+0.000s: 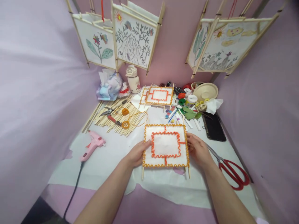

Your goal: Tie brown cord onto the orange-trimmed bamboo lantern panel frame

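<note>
A white paper panel (166,145) on a frame of thin wooden sticks lies on the white sheet in front of me. It has an orange-yellow wavy border and a red wavy inner rectangle. My left hand (137,153) grips its left edge and my right hand (198,150) grips its right edge. Both hands hold it flat, just above or on the table; I cannot tell which.
A pink glue gun (92,145) with a cord lies left. Loose sticks (116,119) with pliers and orange cord sit behind it. Finished panels (158,95) lie farther back. Red scissors (231,172), a black phone (213,127), a bowl (205,91) and markers are right. Painted lanterns (134,39) hang above.
</note>
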Tool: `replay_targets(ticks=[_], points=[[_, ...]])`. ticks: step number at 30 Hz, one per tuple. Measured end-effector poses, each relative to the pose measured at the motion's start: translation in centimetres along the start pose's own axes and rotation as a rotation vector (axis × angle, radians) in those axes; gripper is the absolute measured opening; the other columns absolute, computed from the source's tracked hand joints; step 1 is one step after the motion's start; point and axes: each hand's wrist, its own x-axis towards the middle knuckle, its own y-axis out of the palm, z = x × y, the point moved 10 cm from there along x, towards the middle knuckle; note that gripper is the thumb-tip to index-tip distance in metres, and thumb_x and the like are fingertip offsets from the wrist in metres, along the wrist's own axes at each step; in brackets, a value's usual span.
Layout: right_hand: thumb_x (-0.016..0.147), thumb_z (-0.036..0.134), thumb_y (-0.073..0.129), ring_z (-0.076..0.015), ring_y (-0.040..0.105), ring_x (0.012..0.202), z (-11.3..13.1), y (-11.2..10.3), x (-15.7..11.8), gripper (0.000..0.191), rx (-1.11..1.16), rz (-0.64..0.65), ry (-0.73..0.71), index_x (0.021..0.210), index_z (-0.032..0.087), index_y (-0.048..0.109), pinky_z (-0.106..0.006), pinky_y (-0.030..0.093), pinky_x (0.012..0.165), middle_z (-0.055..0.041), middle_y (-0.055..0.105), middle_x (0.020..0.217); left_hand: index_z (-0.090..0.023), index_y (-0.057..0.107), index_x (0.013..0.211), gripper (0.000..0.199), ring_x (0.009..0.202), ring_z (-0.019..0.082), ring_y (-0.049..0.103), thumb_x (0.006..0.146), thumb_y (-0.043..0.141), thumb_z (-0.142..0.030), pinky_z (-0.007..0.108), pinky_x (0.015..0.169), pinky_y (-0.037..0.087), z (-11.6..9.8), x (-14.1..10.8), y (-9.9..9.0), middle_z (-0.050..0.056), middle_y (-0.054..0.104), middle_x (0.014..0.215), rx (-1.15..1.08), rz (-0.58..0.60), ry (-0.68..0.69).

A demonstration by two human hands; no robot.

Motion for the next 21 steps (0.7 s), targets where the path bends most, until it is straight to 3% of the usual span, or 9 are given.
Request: replay_targets(ticks=[3, 7, 10, 14, 21], points=[[0.069, 0.041, 0.078, -0.0143, 0.061, 0.058, -0.5, 0.1, -0.4, 0.034, -0.023, -0.021, 0.049, 0.095, 0.022, 0.069, -0.023, 0.045, 0.051, -0.002, 0.071, 0.077, -0.01, 0.064, 0.113, 0.046, 0.104, 0.034, 0.065, 0.082, 0.064, -0.045, 0.05, 0.096, 0.048, 0.2, 0.2, -0.6, 0.018, 0.069, 0.111, -0.002, -0.062, 0.019], [0.066, 0.039, 0.081, -0.0107, 0.054, 0.047, -0.3, -0.4, -0.5, 0.035, 0.015, -0.07, 0.07, 0.093, 0.021, 0.069, -0.02, 0.038, 0.042, 0.0008, 0.067, 0.065, -0.015, 0.067, 0.104, 0.038, 0.09, 0.025, 0.069, 0.079, 0.068, -0.043, 0.036, 0.083, 0.054, -3.1, -0.1, -2.4, 0.009, 0.072, 0.102, 0.035, -0.31, 0.302], [0.065, 0.038, 0.081, -0.0118, 0.059, 0.053, -0.5, -1.0, -0.4, 0.035, 0.05, -0.097, 0.085, 0.093, 0.021, 0.068, -0.02, 0.044, 0.047, 0.0005, 0.069, 0.069, -0.016, 0.07, 0.094, 0.031, 0.075, 0.017, 0.067, 0.071, 0.076, -0.036, 0.026, 0.071, 0.053, -4.8, -0.7, -3.6, 0.004, 0.073, 0.087, 0.101, -0.458, 0.437], [0.068, 0.037, 0.08, -0.0125, 0.062, 0.061, -0.8, -1.0, -0.5, 0.033, 0.028, -0.067, 0.083, 0.094, 0.021, 0.067, -0.021, 0.048, 0.054, -0.0008, 0.07, 0.077, -0.015, 0.071, 0.085, 0.028, 0.065, 0.012, 0.063, 0.066, 0.079, -0.034, 0.023, 0.063, 0.05, -5.1, -1.0, -4.3, 0.002, 0.071, 0.077, 0.157, -0.527, 0.459], [0.07, 0.039, 0.078, -0.0105, 0.057, 0.055, -0.8, -1.2, -0.6, 0.032, -0.038, -0.07, 0.044, 0.093, 0.02, 0.067, -0.019, 0.042, 0.047, -0.0005, 0.068, 0.073, -0.016, 0.072, 0.084, 0.026, 0.064, 0.012, 0.061, 0.069, 0.076, -0.036, 0.022, 0.062, 0.049, -5.7, -1.6, -4.6, 0.002, 0.071, 0.077, 0.285, -0.577, 0.502]])
